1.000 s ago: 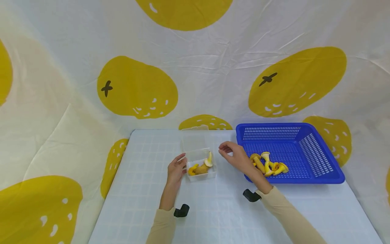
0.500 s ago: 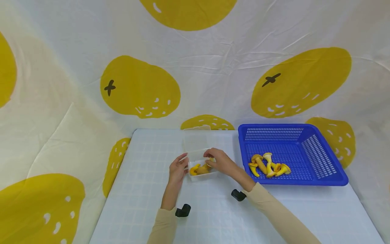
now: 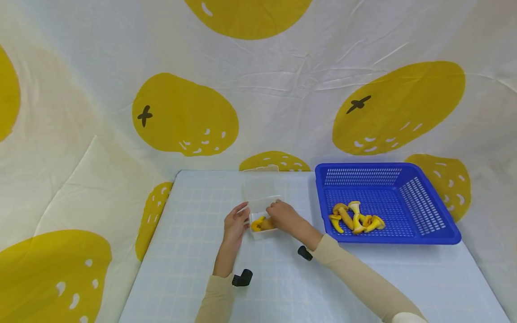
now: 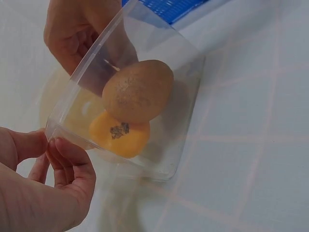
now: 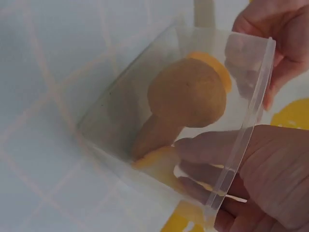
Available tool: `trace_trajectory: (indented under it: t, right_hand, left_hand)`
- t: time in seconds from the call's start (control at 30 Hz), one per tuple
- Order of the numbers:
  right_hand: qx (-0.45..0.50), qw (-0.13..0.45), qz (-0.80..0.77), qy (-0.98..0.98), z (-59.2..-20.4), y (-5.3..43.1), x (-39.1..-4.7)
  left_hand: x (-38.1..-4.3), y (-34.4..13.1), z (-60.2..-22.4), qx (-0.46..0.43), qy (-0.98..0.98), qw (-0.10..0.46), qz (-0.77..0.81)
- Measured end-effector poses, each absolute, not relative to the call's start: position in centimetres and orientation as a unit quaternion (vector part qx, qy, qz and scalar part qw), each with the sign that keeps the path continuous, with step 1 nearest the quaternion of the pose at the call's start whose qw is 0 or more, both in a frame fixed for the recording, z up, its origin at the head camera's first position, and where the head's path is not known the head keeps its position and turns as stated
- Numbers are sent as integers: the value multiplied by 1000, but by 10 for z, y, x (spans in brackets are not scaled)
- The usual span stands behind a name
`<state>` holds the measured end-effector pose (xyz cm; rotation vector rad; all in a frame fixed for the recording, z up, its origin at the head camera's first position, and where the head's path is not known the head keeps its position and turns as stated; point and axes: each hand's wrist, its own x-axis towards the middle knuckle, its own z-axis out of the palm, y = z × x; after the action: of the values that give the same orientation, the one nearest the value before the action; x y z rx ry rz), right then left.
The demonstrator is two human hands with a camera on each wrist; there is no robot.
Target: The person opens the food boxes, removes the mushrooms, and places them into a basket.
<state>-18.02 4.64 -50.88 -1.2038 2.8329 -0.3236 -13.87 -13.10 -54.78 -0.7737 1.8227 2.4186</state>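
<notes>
My left hand (image 3: 235,223) pinches the left rim of a clear plastic box (image 4: 186,130) between thumb and fingers. Inside the box lie a brown mushroom (image 4: 140,92) and an orange-yellow mushroom (image 4: 120,137), side by side. My right hand (image 3: 284,215) reaches over the right side into the box. In the right wrist view its curled fingers hold a pale yellow mushroom (image 5: 159,169) against the stem of the brown one; the hand covers part of it. From the head, that mushroom is hidden behind the right hand.
The box's clear lid (image 3: 260,186) is folded back behind it. To the right stands a blue plastic basket (image 3: 434,211) with several yellow and brown mushrooms (image 3: 357,222) in its left part. A fruit-patterned cloth (image 3: 282,103) hangs behind the table.
My right hand has moved left from beside the box into it and taken hold of the pale yellow mushroom there. The left hand keeps its grip on the box.
</notes>
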Motion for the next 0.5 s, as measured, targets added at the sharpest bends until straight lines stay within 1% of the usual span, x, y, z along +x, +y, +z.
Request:
trace_trajectory:
  t: [0.2,0.5]
  right_hand:
    - [-363,24,4,932,-507,35,-178]
    - [-351,8,109,930,-506,25,-175]
  left_hand:
    - [-139,-131,-549,-245,587,16,772]
    - [-139,-131,-550,-251,593,15,765]
